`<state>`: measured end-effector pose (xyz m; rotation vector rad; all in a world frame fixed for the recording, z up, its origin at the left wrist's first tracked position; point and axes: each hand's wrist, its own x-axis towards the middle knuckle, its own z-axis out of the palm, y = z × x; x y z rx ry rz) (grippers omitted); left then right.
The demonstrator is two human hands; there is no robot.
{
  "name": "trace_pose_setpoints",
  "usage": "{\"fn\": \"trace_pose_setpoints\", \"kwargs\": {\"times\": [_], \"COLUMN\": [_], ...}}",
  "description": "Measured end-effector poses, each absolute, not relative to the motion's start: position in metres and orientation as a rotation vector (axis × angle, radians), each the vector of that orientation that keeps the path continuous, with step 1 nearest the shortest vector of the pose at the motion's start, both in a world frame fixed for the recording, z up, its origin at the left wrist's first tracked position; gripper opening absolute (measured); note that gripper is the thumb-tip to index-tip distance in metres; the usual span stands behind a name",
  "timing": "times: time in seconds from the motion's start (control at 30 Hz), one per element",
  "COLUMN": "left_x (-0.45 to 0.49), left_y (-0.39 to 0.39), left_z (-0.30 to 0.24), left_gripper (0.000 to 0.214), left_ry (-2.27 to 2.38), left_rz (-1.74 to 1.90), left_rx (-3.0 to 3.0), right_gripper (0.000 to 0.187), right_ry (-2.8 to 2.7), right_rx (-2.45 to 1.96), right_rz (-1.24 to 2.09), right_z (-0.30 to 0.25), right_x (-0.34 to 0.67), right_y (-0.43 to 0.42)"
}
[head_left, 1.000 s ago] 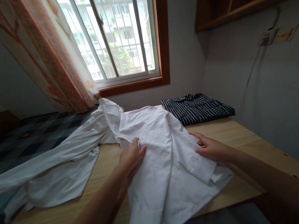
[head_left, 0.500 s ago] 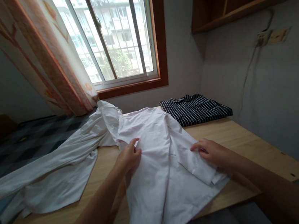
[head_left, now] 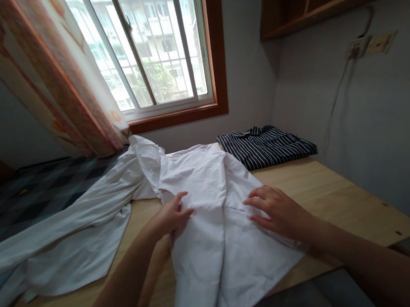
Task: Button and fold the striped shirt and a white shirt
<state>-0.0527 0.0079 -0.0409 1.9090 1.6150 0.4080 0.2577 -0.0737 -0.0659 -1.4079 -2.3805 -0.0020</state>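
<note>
A white shirt (head_left: 201,213) lies before me on the table, partly folded, with a sleeve running down its front toward the near edge. My left hand (head_left: 171,213) rests at the shirt's left edge, thumb and fingers apart. On the right side of the cloth is my right hand (head_left: 275,209), its fingers spread and bent slightly over the fabric. Part of the right sleeve is hidden beneath that hand. Another white shirt (head_left: 85,248) lies unfolded to the left, one sleeve stretched out toward the bed.
A folded black shirt with white stripes (head_left: 267,147) sits at the back right of the wooden table (head_left: 334,202). A bed with a dark checked cover (head_left: 55,184) adjoins the left side. Behind are a window (head_left: 155,50) and a curtain (head_left: 57,82); a shelf (head_left: 343,2) hangs at upper right.
My right hand has shifted left over the shirt and its fingers have spread; the right sleeve now lies further inward. My left hand stays at the left edge, its fingers a little wider apart.
</note>
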Motion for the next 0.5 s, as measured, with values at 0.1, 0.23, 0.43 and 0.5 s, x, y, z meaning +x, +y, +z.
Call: {"fn": "trace_pose_setpoints", "kwargs": {"times": [0.1,0.23,0.43,0.5], "left_x": [-0.060,-0.072,-0.079,-0.077], "left_y": [0.004,0.003,0.007,0.007], "left_z": [-0.035,-0.028,-0.029,-0.031], "left_gripper": [0.075,0.086,0.069,0.065], "left_ry": [1.475,1.215,0.935,0.874], "left_rz": [0.264,0.115,-0.077,-0.129], "left_rx": [1.727,1.585,1.546,1.562], "right_gripper": [0.034,0.035,0.035,0.030], "right_ry": [-2.483,-2.559,-2.667,-2.683], "right_rx": [-1.397,-1.521,-1.610,-1.623], "right_rz": [0.013,-0.121,-0.304,-0.333], "right_z": [-0.070,-0.078,-0.071,-0.069], "right_x": [0.241,0.231,0.222,0.220], "right_y": [-0.069,-0.062,-0.059,-0.055]}}
